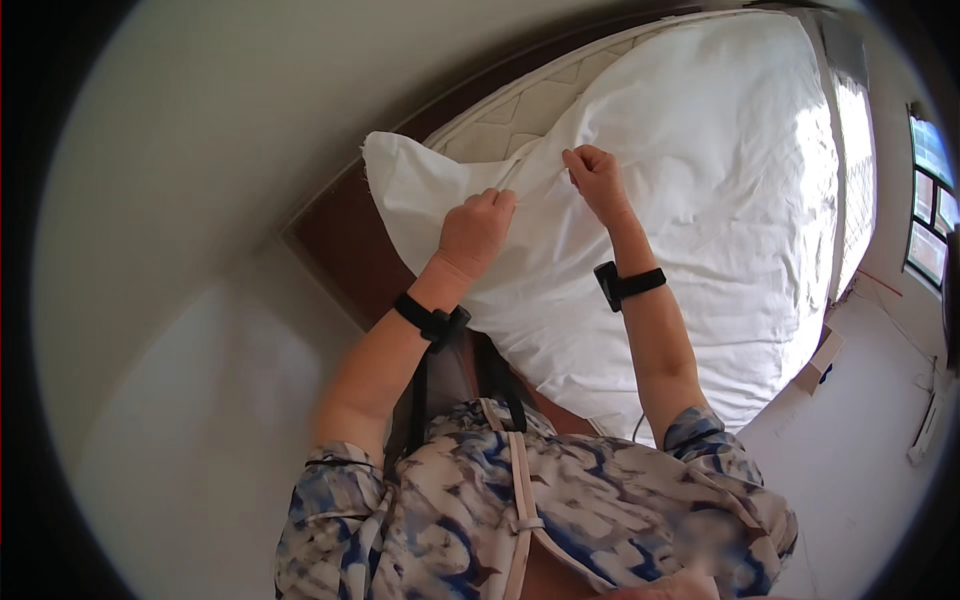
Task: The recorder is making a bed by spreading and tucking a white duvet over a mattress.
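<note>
A white bed cover, wrinkled and loose, is spread over most of a quilted beige mattress. The fingers of my left hand are closed on the cover near its folded-over edge. Farther right, my right hand pinches the same fabric between thumb and fingers. A fold runs between the two hands, and a corner flap of the cover lies to the left, partly over the bed frame. The fingertips of my left hand are mostly hidden from view.
A dark red-brown bed frame borders the mattress beside a pale wall. On the right, a cardboard box sits on the floor by the bed. A window and some cables are farther right.
</note>
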Demonstrator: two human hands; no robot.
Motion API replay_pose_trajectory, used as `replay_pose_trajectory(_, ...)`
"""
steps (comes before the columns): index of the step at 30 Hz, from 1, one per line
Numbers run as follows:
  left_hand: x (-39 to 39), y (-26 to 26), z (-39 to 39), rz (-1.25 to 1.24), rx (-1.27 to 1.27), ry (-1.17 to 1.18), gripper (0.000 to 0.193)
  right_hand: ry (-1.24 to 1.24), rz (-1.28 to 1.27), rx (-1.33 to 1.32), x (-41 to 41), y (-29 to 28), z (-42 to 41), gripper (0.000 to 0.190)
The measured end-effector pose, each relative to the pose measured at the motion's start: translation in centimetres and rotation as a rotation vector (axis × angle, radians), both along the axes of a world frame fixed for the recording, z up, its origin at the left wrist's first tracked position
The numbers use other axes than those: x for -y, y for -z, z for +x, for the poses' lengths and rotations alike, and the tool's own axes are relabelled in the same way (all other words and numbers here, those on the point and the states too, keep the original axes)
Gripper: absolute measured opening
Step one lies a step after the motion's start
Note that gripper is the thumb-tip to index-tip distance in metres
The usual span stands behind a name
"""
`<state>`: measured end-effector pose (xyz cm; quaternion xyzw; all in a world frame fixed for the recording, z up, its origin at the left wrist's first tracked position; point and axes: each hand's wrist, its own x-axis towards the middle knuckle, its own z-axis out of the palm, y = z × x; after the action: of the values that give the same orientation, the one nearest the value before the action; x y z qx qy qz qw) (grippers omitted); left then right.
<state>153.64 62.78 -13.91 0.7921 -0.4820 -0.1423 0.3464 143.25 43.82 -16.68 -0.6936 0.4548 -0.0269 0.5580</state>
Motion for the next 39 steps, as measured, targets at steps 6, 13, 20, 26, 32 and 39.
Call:
replay_pose_trajectory(6,0.1,2.4,1.5,0.122,0.098,-0.051,0.016,-0.039,-0.146,0.06,0.2,-0.9,1.3,0.029)
replay_pose_trajectory(13,-3.5,4.0,4.1,0.276,0.206,-0.014,0.019,-0.012,-0.246,-0.05,-0.4,-2.1,-0.4,0.027)
replay_pose_trajectory(20,-6.7,4.7,2.9,0.272,0.137,0.047,0.018,-0.074,-0.285,-0.103,-1.1,0.1,-1.8,0.025)
replay_pose_trajectory(26,-6.9,3.2,4.1,0.166,-0.047,-0.097,0.047,-0.106,-0.306,-0.09,-1.2,-0.1,-0.7,0.024)
replay_pose_trajectory(32,-10.3,8.8,6.4,0.165,-0.448,-0.295,0.053,-0.142,-0.373,-0.138,-1.8,2.4,-0.7,0.024)
replay_pose_trajectory(39,-9.9,7.9,7.6,0.235,-0.12,-0.169,0.02,-0.402,-0.805,-0.187,-3.5,1.1,-0.3,0.032)
